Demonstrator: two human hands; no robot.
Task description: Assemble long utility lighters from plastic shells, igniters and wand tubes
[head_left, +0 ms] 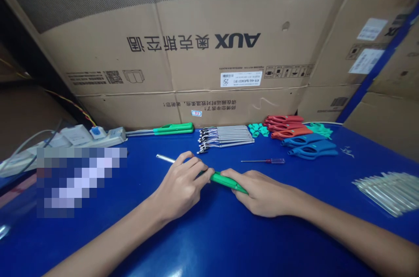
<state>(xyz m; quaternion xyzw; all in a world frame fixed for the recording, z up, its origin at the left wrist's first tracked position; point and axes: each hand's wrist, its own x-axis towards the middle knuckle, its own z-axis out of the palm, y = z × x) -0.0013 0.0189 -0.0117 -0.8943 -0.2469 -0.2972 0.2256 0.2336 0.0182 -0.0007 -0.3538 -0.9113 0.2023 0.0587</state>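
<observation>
A green long-nozzle lighter (225,181) is held between my two hands above the blue table, its slim metal tube pointing up and left. My left hand (185,185) is closed round the front of the lighter, where the tube meets the green body; the tube's tip sticks out beyond the knuckles. Wrapped round the rear of the green handle is my right hand (262,192), thumb along its top. My fingers hide part of the lighter's middle. A small screwdriver (275,161) with a clear reddish handle lies just behind my right hand.
Along the back lie green lighters (175,128), metal tubes with wires (229,135), teal caps (257,129), red handles (283,124) and blue handles (312,148). Clear-wrapped metallic sticks (389,192) lie right. A power strip (78,137) stands left. Cardboard (196,6) walls the back.
</observation>
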